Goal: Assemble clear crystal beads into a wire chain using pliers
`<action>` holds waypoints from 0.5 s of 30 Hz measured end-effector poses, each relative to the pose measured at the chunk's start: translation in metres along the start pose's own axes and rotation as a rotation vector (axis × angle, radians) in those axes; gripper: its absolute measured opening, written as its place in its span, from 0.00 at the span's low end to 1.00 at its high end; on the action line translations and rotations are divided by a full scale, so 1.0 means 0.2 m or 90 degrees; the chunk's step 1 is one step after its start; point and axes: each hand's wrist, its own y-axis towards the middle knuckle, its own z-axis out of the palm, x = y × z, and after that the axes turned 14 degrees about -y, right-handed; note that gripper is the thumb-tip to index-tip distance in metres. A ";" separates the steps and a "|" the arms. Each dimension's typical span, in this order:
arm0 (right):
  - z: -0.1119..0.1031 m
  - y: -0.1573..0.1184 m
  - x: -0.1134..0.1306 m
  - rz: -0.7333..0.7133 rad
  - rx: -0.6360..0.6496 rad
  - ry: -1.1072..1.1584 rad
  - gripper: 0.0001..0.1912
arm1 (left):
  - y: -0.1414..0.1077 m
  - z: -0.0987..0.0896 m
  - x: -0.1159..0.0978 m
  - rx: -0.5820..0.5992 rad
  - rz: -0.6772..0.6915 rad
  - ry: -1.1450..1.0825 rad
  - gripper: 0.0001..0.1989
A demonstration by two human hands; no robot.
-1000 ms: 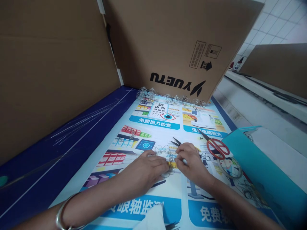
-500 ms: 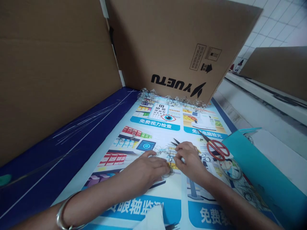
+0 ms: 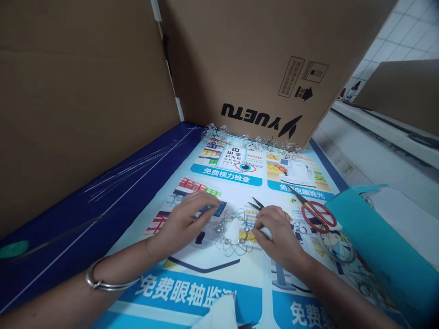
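A loose tangle of thin wire with clear beads [image 3: 233,235] lies on the printed poster mat [image 3: 219,180], between my hands. My left hand [image 3: 187,220] rests open on the poster just left of the tangle, holding nothing. My right hand [image 3: 277,233] sits at the tangle's right side, fingers curled around a pale grip. Black pointed blades of small snips [image 3: 256,204] stick out past its fingers, though the rest of the tool is mostly hidden. Red-handled scissors [image 3: 315,217] lie to the right of that hand.
Along the poster's far edge runs a row of clear beaded wire pieces [image 3: 250,140], against an upright cardboard panel [image 3: 257,59]. A teal folder [image 3: 377,237] lies at the right, a white tissue [image 3: 219,313] at the near edge, and a dark blue mat [image 3: 85,219] at the left.
My left hand has moved left, off the wire tangle, which now shows fully. My right hand has stayed close to the tangle. The whole view has shifted slightly.
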 end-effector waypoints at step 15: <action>-0.02 -0.02 0.03 -0.037 0.031 -0.009 0.14 | 0.03 -0.06 0.11 0.216 -0.095 0.047 0.07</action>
